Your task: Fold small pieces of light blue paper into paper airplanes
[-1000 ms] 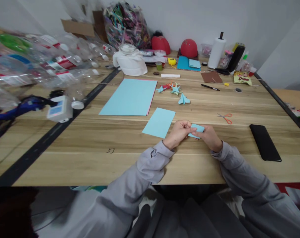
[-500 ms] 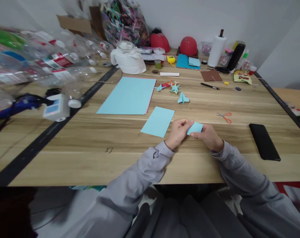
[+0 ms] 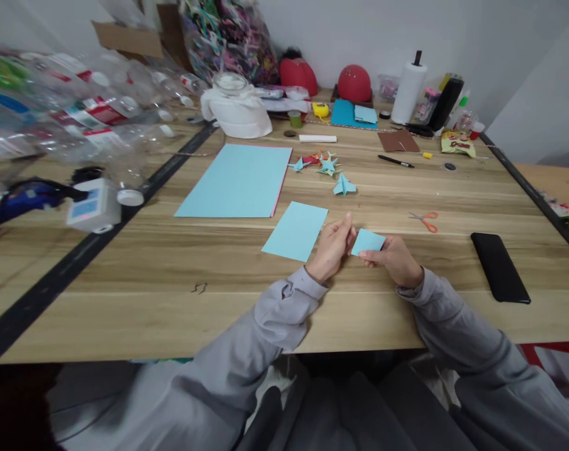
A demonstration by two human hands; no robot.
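A small folded square of light blue paper (image 3: 369, 240) is pinched at its right side by my right hand (image 3: 398, 259), thumb on top. My left hand (image 3: 332, 247) is just left of the square, apart from it, with fingers partly spread and nothing seen in them. Beside the left hand, a light blue sheet (image 3: 296, 230) lies flat on the table. Farther back is a stack of larger blue sheets (image 3: 235, 181), with a pink edge showing at its right side. A folded blue paper plane (image 3: 344, 185) sits beyond my hands.
Orange-handled scissors (image 3: 428, 222) and a black phone (image 3: 499, 268) lie to the right. Several small folded paper figures (image 3: 328, 164), a black pen (image 3: 396, 161) and brown paper (image 3: 398, 141) are farther back. Plastic bottles (image 3: 101, 116) crowd the left, near a white box (image 3: 94, 205).
My left hand has let go of the blue paper square and moved slightly left, its fingers loosening. The right hand still holds the square. The view has shifted a little.
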